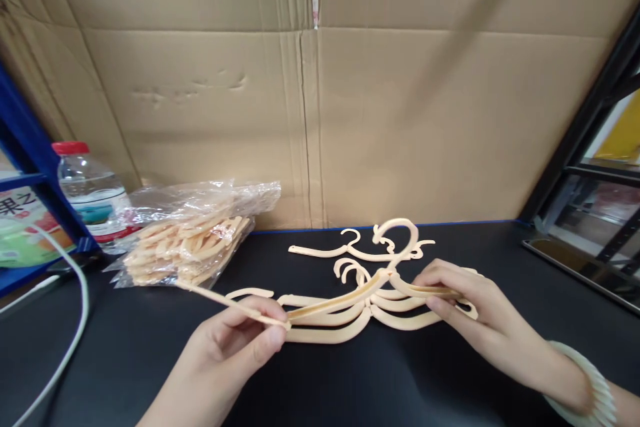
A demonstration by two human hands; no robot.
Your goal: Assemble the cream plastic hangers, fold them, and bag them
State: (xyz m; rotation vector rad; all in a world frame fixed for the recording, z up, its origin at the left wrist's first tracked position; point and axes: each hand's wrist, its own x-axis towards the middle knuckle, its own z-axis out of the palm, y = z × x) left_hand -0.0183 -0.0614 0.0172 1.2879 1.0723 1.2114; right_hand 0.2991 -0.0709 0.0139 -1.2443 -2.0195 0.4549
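Observation:
A cream plastic clothes hanger (345, 293) is held up in front of me, its hook (407, 230) pointing upward. My left hand (237, 340) pinches its left end, where a thin cream bar (220, 300) meets the hanger and slants off to the upper left. My right hand (465, 307) is closed on the hanger's right arm, fingers on top and thumb beneath. Several more cream hangers (330, 333) lie under the held one, partly hidden by it and by my hands. Whether the bar and hanger are joined is hidden by my fingertips.
Behind lie another cream hanger (320, 252) and, at left, a clear plastic bag (190, 240) of hanger parts. A water bottle (93, 193) with a red cap stands by a blue rack (40, 180). A white cable (83, 307) crosses the black table (390, 387). Cardboard (425, 113) walls the back.

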